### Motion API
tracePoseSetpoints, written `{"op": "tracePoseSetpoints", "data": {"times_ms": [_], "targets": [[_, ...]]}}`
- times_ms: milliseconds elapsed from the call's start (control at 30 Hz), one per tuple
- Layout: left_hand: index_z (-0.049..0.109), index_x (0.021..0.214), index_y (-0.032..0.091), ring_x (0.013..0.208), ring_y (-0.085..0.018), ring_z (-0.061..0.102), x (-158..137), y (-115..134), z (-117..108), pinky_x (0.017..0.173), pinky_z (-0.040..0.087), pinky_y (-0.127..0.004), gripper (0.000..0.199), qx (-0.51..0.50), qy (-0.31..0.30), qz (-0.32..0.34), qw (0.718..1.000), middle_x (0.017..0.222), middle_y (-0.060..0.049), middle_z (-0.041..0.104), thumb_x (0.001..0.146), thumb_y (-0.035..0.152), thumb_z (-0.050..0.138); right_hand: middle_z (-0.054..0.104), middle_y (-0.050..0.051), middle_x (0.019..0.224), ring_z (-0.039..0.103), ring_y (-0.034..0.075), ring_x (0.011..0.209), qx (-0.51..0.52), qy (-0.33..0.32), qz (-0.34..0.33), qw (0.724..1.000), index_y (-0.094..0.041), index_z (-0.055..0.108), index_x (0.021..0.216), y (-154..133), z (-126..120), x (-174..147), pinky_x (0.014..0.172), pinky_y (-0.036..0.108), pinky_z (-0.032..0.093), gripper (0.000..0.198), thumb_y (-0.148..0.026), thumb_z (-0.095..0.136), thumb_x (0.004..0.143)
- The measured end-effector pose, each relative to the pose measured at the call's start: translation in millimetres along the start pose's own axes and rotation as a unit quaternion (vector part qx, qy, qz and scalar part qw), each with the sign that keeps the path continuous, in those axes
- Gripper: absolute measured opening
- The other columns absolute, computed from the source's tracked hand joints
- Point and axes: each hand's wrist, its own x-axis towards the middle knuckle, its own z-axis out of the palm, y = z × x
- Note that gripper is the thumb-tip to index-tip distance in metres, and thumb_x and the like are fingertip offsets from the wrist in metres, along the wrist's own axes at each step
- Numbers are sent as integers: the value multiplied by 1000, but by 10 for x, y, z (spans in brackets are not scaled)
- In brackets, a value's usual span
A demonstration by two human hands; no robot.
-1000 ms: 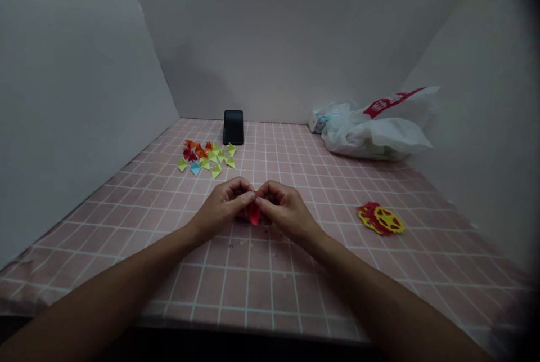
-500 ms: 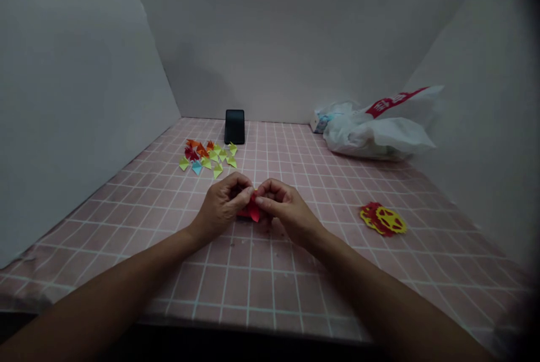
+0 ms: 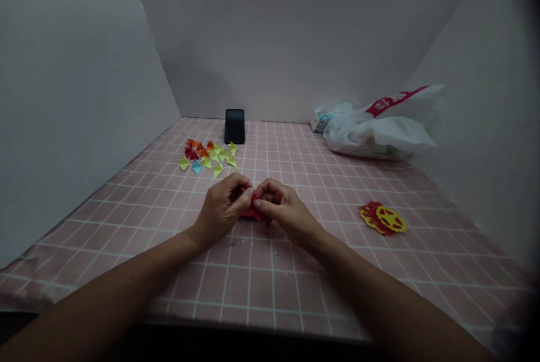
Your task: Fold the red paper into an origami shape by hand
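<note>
In the middle of the table, my left hand (image 3: 225, 201) and my right hand (image 3: 280, 204) meet with thumbs and forefingers pinched close together. Between them is a small piece of red paper (image 3: 252, 213), mostly hidden by the fingers, with a trace of yellow at its top edge. Both hands grip it. Beyond my left hand lies a cluster of small folded paper pieces (image 3: 217, 169) in yellow, orange, red and one in blue. Off to the right sits a stack of red and yellow cut-out discs (image 3: 390, 219), the top one with a star shape.
A black phone (image 3: 234, 126) leans upright behind the folded pieces. At the back right, a white plastic bag (image 3: 371, 134) with red print lies beside a small box (image 3: 319, 120). A pink checked cloth (image 3: 236, 289) covers the table, with pale walls on three sides.
The red paper has shifted between my fingers; the pointed flap that hung down now shows less. Both hands stay in nearly the same place.
</note>
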Motion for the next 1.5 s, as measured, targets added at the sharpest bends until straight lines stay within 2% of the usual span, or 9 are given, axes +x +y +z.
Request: {"op": "tracePoseSetpoints", "data": {"times_ms": [133, 267, 400, 500, 667, 867, 1167, 1333, 1500], "targets": [[61, 83, 19, 65, -13, 60, 4, 13, 24, 62, 47, -25, 5, -21, 17, -38, 999, 75, 1, 62, 87, 22, 63, 56, -6, 65, 48, 7, 46, -40, 36, -22, 998, -21, 52, 81, 8, -7, 4, 41, 20, 38, 26, -37, 73, 79], [55, 85, 19, 70, -14, 69, 18, 27, 43, 68, 56, -26, 12, -94, 55, -79, 991, 81, 1, 62, 91, 28, 61, 53, -6, 64, 48, 9, 48, -73, 71, -71, 992, -23, 52, 86, 28, 2, 4, 44, 22, 39, 29, -46, 69, 84], [55, 83, 19, 75, -13, 67, 9, 16, 76, 74, 60, -28, 18, -154, 85, -90, 980, 87, 1, 61, 88, 31, 66, 57, -4, 65, 47, 10, 51, -110, 90, -62, 988, -22, 55, 85, 80, 5, 24, 45, 22, 37, 27, -43, 73, 82], [56, 83, 18, 74, -13, 68, -12, 7, 107, 74, 60, -28, 21, -177, 76, -113, 975, 84, 1, 62, 86, 33, 70, 56, -3, 63, 48, 11, 52, -126, 99, -71, 985, -21, 59, 79, 100, -6, 41, 46, 23, 36, 22, -39, 71, 84], [57, 82, 17, 70, -13, 70, -30, 13, 127, 70, 56, -25, 20, -197, 53, -133, 970, 76, 2, 65, 83, 29, 73, 61, -1, 70, 52, 12, 56, -125, 106, -91, 982, -20, 65, 84, 82, -31, 49, 49, 24, 39, 16, -36, 68, 85], [54, 85, 18, 69, -12, 71, -23, 25, 128, 69, 57, -23, 25, -255, 26, -176, 950, 72, 2, 69, 78, 26, 77, 62, 0, 73, 55, 12, 61, -145, 109, -97, 979, -20, 61, 81, 88, -42, 48, 54, 25, 42, 17, -35, 68, 86], [51, 89, 19, 64, -11, 71, -48, 87, 135, 67, 63, -29, 36, -331, -9, -249, 910, 80, 5, 64, 72, 27, 82, 58, -7, 65, 58, 11, 55, -32, 116, -90, 989, -22, 57, 100, 133, -26, 56, 51, 22, 46, 26, -33, 73, 81], [50, 89, 18, 61, -10, 69, -45, 105, 148, 65, 62, -26, 36, -332, -9, -254, 908, 79, 6, 62, 70, 22, 80, 61, -7, 62, 58, 9, 49, 43, 106, -79, 990, -21, 58, 93, 136, 0, 68, 48, 20, 46, 22, -27, 73, 78], [53, 98, 17, 60, -10, 67, -33, 106, 149, 63, 57, -23, 34, -317, -41, -238, 917, 74, 5, 64, 73, 18, 75, 63, -7, 61, 59, 9, 47, 50, 98, -61, 992, -21, 59, 92, 144, -14, 61, 47, 20, 47, 19, -25, 72, 79]]}}
